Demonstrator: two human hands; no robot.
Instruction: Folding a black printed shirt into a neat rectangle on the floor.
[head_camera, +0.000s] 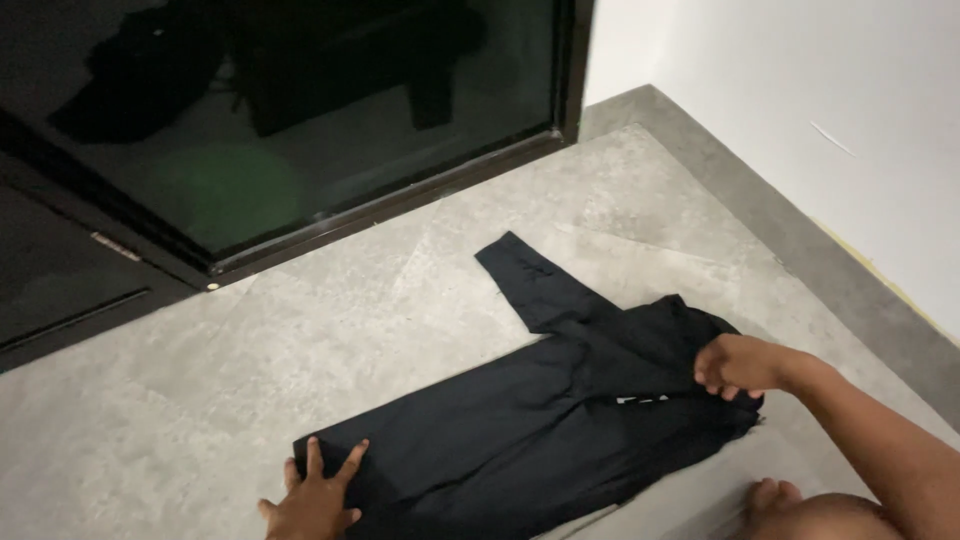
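On the floor near the wall, a black garment is half folded: its hem is pinned flat by the open left hand, its top is pinched by the closed right hand, one sleeve not yet tucked.

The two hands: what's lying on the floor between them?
In the head view, only the black garment spans the stretch. The left hand presses flat on one end; the right hand grips the other end. The grey floor shows around it.
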